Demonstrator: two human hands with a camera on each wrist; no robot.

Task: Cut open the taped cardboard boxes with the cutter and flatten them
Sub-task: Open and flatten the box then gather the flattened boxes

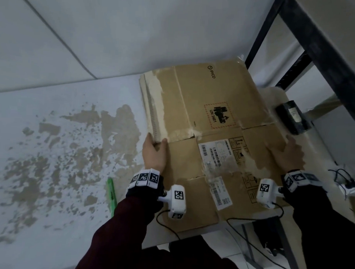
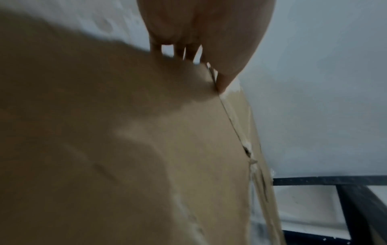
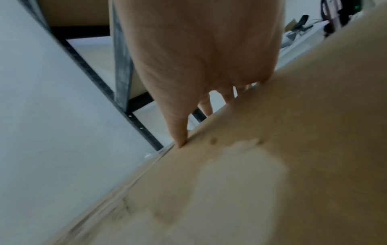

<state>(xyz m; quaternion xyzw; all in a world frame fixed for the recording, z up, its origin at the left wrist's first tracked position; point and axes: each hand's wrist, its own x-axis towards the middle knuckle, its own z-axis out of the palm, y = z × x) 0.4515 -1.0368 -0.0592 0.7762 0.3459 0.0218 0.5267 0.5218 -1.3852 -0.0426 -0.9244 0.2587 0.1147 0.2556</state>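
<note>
A flattened brown cardboard box (image 1: 210,99) with torn tape strips and shipping labels lies on the right part of the white table. My left hand (image 1: 154,151) grips its left edge, thumb on top and fingers curled over the rim. In the left wrist view the left hand (image 2: 205,33) reaches over the box's (image 2: 125,149) edge. My right hand (image 1: 286,156) holds the right edge the same way. In the right wrist view the right hand (image 3: 199,58) has its thumb on the box (image 3: 272,182) and its fingers past the rim. A green cutter (image 1: 111,194) lies on the table left of my left wrist, untouched.
The white table (image 1: 51,150) has brown patches where its coating has peeled. A black roll-like object (image 1: 294,117) sits just right of the box. A black metal shelf frame (image 1: 324,49) stands at the back right. Cables and a small white device (image 1: 350,186) lie at the right edge.
</note>
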